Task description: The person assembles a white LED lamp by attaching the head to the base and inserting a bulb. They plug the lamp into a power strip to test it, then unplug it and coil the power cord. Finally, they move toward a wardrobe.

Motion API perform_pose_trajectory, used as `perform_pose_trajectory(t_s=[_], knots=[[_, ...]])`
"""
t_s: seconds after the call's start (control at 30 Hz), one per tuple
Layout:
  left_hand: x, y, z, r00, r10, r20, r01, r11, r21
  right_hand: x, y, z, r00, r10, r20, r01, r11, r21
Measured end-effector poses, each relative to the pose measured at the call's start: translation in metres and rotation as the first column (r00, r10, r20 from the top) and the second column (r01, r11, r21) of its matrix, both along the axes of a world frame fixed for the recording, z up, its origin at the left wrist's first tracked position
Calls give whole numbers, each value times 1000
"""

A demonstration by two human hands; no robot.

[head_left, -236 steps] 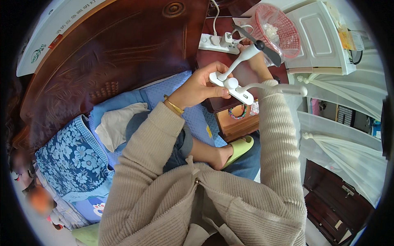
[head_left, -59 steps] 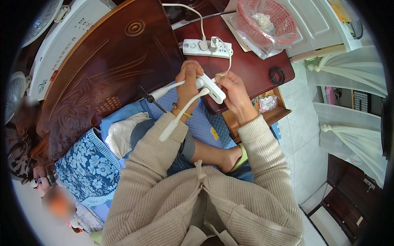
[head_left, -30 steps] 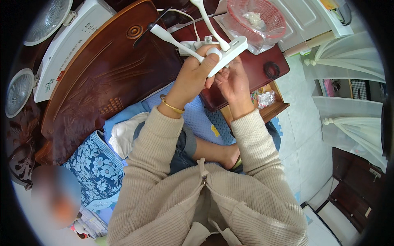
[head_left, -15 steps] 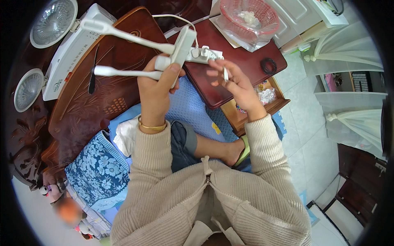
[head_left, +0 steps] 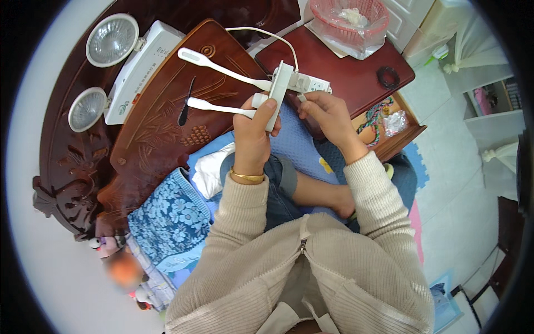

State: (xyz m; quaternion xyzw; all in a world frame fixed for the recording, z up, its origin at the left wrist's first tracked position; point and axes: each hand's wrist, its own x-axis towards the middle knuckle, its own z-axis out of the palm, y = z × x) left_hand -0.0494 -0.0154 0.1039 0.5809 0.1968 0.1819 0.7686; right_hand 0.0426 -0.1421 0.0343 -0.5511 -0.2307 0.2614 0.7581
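Observation:
Held up in front of me, a slim white power strip is gripped by my left hand, thumb across its face. Two white bendable stick lamps, an upper one and a lower one, reach leftward from it. A round white knob-like piece juts from its side. Close by on the right, my right hand pinches a small whitish piece between thumb and fingers; its kind is not clear. Behind the hands, a second white power strip with a plug and cord lies on the dark red nightstand.
An open drawer holds a braided cord and a clear bag. On the nightstand are a pink basket and a black coil. A carved wooden headboard carries a white emergency light. Blue floral cloth lies left.
My right hand has closed its spread fingers into a pinch and come nearer the held strip. The whole view has shifted, so surroundings appear further right.

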Motion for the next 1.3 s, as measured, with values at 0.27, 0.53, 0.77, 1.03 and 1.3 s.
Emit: perform_pose_trajectory(t_s=[0.27,0.53,0.77,1.03,1.3], knots=[[4,-6,-22,999,43,30,-37,982,-184,-5,19,-3,1000,20,4,-20,998,61],[3,-14,-37,997,64,49,-60,995,-86,4,8,-3,990,43,134,-44,999,-2],[7,-19,-36,995,96,16,-97,991,88,10,0,1,997,48,68,-48,999,7],[11,-18,-38,991,132,-10,-130,985,117,3,4,-9,999,-20,46,19,1000,24],[8,-16,-54,988,145,51,-142,988,-61,-3,5,-1,1000,-19,-2,19,1000,-13]])
